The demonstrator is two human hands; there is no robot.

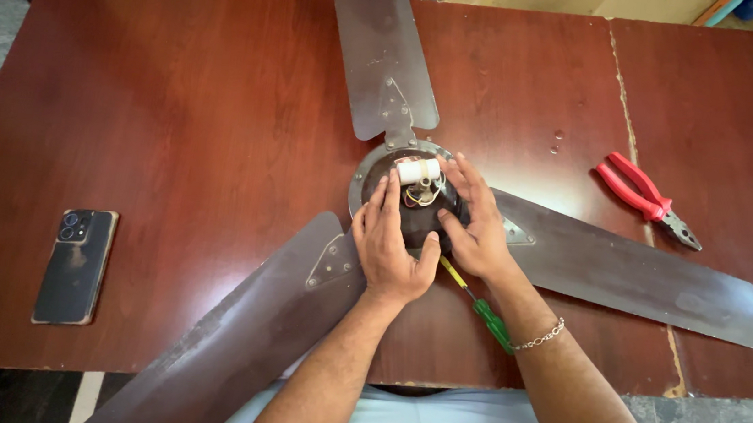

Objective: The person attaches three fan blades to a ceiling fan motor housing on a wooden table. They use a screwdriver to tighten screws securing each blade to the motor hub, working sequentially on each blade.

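Ceiling fan (pixel 414 208) lying flat in the middle of the brown table (pixel 175 109), three dark blades spread out: one to the far side, one to the right, one toward the near left corner. Hub (pixel 363 175) open on top, no cover seen on it or anywhere on the table. Inside the hub, white capacitor (pixel 418 170) lying on its side, with a small knot of wires (pixel 426 195) just below it.

Left hand (pixel 390 240) laid flat on the near left part of the hub, fingers together and stretched toward the capacitor, index tip touching its left end; holding nothing. Right hand (pixel 477 223) cupped around the right side of the hub, fingers half spread, thumb pressed to the near edge; also gripping nothing, only steadying.

Screwdriver (pixel 476 304) with green handle resting on the table just under the right wrist, partly hidden. Red pliers (pixel 645 199) lying well apart to the right. Phone (pixel 75 265) face down near the left edge.

Judging from this: opening of the hub seems done, tools put down, wiring exposed. Capacitor and wires apparently not yet separated; whether loose or fixed, cannot tell. Blades all attached.
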